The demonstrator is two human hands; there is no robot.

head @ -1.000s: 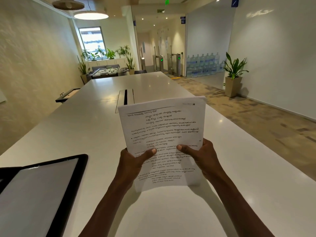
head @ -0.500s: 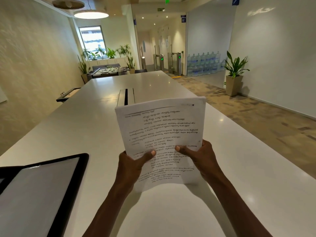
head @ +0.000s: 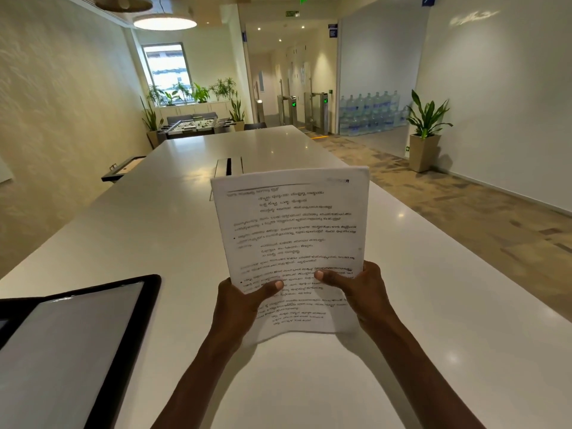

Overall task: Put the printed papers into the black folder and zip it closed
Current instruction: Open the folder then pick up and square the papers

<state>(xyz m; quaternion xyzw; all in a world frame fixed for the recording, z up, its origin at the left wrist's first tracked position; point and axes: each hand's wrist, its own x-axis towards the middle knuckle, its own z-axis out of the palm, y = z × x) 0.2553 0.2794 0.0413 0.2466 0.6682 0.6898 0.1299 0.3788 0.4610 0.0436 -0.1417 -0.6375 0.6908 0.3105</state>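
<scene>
**Papers held upright in both hands; folder open at lower left**

The long white table (head: 161,230) ran from the bottom of the frame up to the centre. Compared with the frame one second earlier, its far end sat a little higher in the picture, and the view had shifted only slightly.

The black folder (head: 93,360) lay open on the table in the lower left corner, its pale grey inner face up and its black border showing along the top and right edges. Its place matched the earlier frames. It was well apart from the papers.

The printed papers (head: 294,236) stood upright in the centre of the frame, printed side toward the camera, raised off the table. Against the earlier frames the stack had turned slightly, its top edge sitting more level; its lower edge curled forward as before.

The left hand (head: 238,308) gripped the lower left part of the stack, thumb laid across the front, fingers curled behind and out of sight. The right hand (head: 362,292) gripped the lower right part likewise, thumb on the front pointing toward the left thumb. Both grips matched the earlier frames.

A potted plant (head: 425,131) stood at centre right against the wall.
</scene>
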